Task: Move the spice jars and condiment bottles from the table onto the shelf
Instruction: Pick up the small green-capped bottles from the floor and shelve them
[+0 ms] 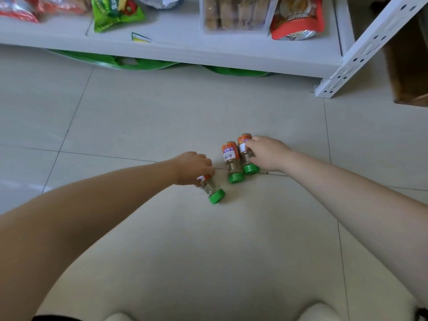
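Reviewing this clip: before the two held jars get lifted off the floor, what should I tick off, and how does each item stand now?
1. Left grip round the left jar: ok, fingers curl over its label end.
2. Right grip round the right jar: ok, fingers wrap its label.
3. Green caps on all three jars: ok.
4. Middle jar clear of the lift: not ok, it lies unheld right beside the right jar.
5. Bare space on the shelf: ok, along the front edge.
6. Holds firm enough to lift: cannot tell.
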